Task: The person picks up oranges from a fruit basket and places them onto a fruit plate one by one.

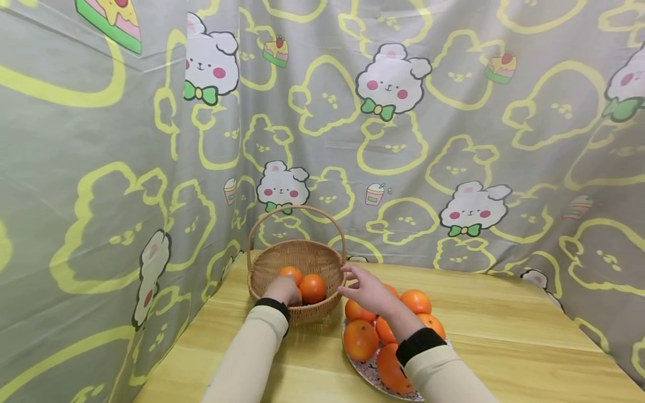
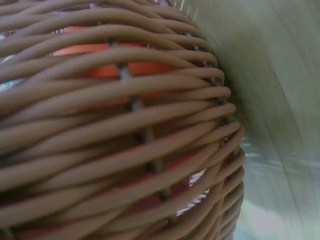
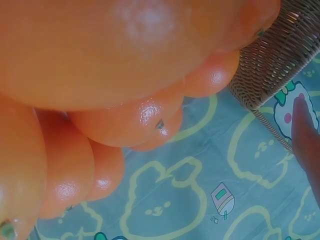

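Note:
A wicker basket (image 1: 294,254) with a tall arched handle stands on the table and holds several oranges (image 1: 312,289). My left hand (image 1: 283,289) reaches over its front rim and down among the fruit. Its fingers are hidden there, so I cannot tell if they grip an orange. Through the woven wall (image 2: 125,115) in the left wrist view, orange peel (image 2: 107,67) shows. By the basket's right rim is my right hand (image 1: 370,291), its fingers extended toward the handle's base and nothing in them. Below its forearm lies a patterned plate (image 1: 370,374) heaped with oranges (image 1: 360,340).
The wood-grain table (image 1: 519,330) extends to the right. A grey curtain (image 1: 322,140) with cartoon rabbits hangs behind and along the left side. Close to the right wrist camera, large oranges (image 3: 125,50) fill much of that view.

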### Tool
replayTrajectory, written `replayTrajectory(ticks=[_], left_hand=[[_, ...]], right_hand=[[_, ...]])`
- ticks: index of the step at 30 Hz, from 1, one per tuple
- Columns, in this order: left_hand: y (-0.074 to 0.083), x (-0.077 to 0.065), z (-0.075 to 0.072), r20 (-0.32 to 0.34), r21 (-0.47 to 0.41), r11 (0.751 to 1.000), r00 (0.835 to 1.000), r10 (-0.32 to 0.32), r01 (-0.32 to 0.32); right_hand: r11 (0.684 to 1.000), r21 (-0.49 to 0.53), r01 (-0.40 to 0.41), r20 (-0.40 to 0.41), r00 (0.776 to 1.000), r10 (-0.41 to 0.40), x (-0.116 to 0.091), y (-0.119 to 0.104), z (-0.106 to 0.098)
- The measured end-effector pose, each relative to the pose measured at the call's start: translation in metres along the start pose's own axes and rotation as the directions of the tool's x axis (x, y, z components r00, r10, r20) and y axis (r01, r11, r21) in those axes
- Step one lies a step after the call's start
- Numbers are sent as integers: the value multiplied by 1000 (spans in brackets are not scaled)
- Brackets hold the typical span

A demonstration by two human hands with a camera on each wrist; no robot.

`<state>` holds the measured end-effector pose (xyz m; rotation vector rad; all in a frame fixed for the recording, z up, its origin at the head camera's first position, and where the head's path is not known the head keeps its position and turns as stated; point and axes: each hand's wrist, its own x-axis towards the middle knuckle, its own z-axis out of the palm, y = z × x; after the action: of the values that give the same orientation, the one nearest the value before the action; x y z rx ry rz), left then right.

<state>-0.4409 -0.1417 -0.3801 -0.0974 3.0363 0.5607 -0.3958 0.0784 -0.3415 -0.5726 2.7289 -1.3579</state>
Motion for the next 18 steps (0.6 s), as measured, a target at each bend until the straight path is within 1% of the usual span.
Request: replayTrajectory(ticks=[1, 2, 3, 5, 8, 9, 13, 15, 18], left_hand=[[-1, -1, -1, 18, -8, 1000, 1000, 19, -19], [-3, 0, 1, 20, -2, 999, 999, 50, -50], [-2, -2, 1, 20, 14, 997, 997, 80, -80], [-1, -2, 0, 19, 31, 992, 992, 121, -122], [1, -4, -1, -5, 46, 985, 986, 164, -164], [3, -7, -3, -12, 38, 986, 986, 164, -164], [4, -5, -3, -56, -16, 978, 976, 209, -210], [5, -5, -3, -65, -65, 973, 974, 219, -223], [9, -7, -3, -69, -145, 959, 969, 237, -245]], right_hand=[[1000, -3, 0, 0, 1000, 0, -1, 0, 0], [1000, -6, 4, -1, 1000, -4, -1, 0, 0], [1000, -6, 6, -2, 1000, -6, -2, -1, 1], [1000, -7, 11, 0, 1000, -11, -3, -1, 1], [1000, -2, 9, 9, 1000, -9, -4, -2, 1], [1000, 1, 8, 13, 1000, -8, -5, -2, 2], [1000, 0, 7, 20, 1000, -7, -6, -1, 2], [1000, -5, 8, 17, 1000, -8, -6, 0, 3], [1000, -3, 7, 15, 1000, -7, -6, 1, 3]])
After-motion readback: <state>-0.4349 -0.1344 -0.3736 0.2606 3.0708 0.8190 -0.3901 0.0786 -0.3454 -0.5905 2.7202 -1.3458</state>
